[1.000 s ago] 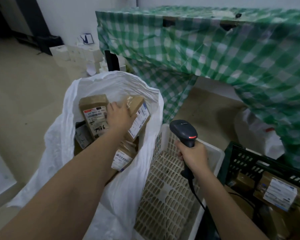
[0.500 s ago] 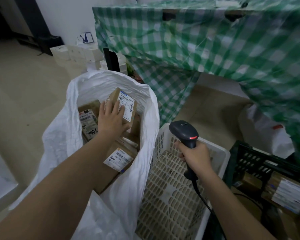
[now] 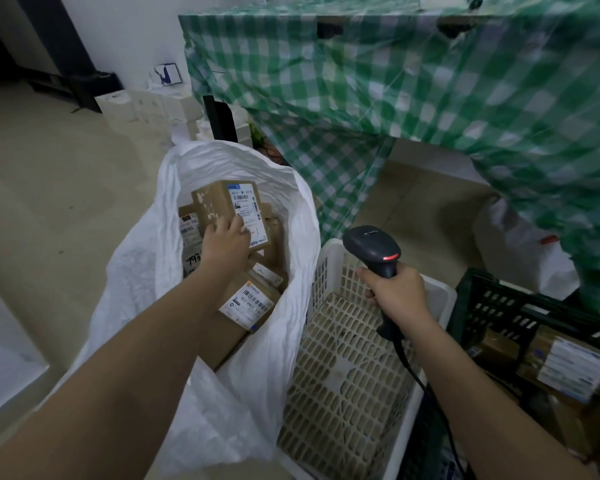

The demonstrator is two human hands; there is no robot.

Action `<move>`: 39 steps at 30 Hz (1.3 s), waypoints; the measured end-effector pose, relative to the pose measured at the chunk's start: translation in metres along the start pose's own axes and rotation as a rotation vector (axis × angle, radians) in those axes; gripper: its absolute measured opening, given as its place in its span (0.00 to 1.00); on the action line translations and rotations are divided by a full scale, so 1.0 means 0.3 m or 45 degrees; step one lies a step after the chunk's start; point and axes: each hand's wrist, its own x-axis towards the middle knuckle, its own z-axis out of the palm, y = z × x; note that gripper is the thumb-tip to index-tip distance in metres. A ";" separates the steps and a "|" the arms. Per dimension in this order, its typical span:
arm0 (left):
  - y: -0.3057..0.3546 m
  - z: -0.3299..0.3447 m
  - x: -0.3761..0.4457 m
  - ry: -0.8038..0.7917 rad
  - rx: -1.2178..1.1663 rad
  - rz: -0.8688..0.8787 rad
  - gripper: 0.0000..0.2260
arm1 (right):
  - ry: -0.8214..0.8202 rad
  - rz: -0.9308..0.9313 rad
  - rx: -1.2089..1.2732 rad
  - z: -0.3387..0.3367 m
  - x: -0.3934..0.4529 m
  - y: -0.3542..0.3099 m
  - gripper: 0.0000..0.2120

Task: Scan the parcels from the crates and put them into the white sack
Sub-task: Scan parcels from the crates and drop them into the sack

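The left hand [image 3: 226,237] pinches a brown parcel [image 3: 230,213] standing up inside the white sack [image 3: 302,216]; it might tip over crooked when let go; the right hand [image 3: 397,292] is curled tight around the scanner [image 3: 373,245].

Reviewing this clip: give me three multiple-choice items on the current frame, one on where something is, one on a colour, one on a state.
1. Where is the left hand?
A. inside the white sack
B. in the dark crate
C. on the floor

2. What colour is the checked cloth?
A. red and white
B. green and white
C. blue and yellow

3. What is the state of the white crate?
A. piled with parcels
B. no parcels visible in it
C. covered by a lid

Answers: 1 A, the hand touches a labelled parcel in the sack's mouth. 2 B, green and white squares. 3 B, its perforated bottom shows bare below the right hand gripping the scanner.
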 end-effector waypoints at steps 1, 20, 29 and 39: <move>0.008 0.014 -0.003 -0.020 0.081 0.014 0.22 | -0.001 -0.002 0.007 -0.002 -0.002 -0.005 0.09; 0.202 -0.102 -0.188 0.147 -1.645 -0.065 0.16 | 0.100 0.142 0.044 -0.291 -0.145 0.051 0.07; 0.421 -0.111 -0.194 0.058 -1.436 0.156 0.28 | 0.289 0.324 0.024 -0.555 -0.244 0.202 0.06; 0.593 -0.171 -0.254 -0.077 -1.591 0.208 0.19 | 0.330 0.325 0.073 -0.589 -0.226 0.248 0.08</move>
